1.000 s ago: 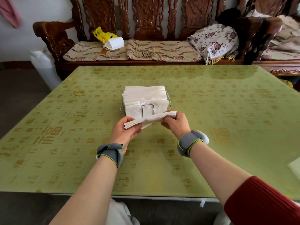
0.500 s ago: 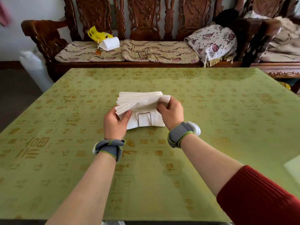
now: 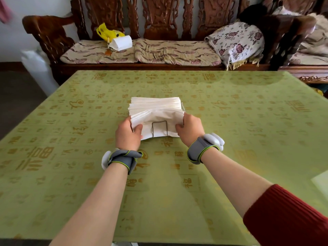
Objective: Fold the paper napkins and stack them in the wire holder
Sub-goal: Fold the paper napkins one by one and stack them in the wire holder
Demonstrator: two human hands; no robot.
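Folded napkin (image 3: 159, 116): axis left-right, behind wire holder (image 3: 159, 121) loop
Grip: left hand (image 3: 127, 136), right hand (image 3: 190, 130) pinch its ends

The left arm (image 3: 99, 197) and the right arm (image 3: 230, 171) are stretched forward and angled slightly inward, with the hands held level. The left hand (image 3: 128, 134) is seen from the back, its thumb laid on the front of a napkin (image 3: 159, 119) and its fingers hidden behind. The right hand (image 3: 190, 129) is curled round the napkin's opposite edge. A left band (image 3: 122, 158) and a right band (image 3: 202, 149), both grey, are strapped on the wrists. The right arm is covered near the elbow by a red sleeve (image 3: 287, 215).
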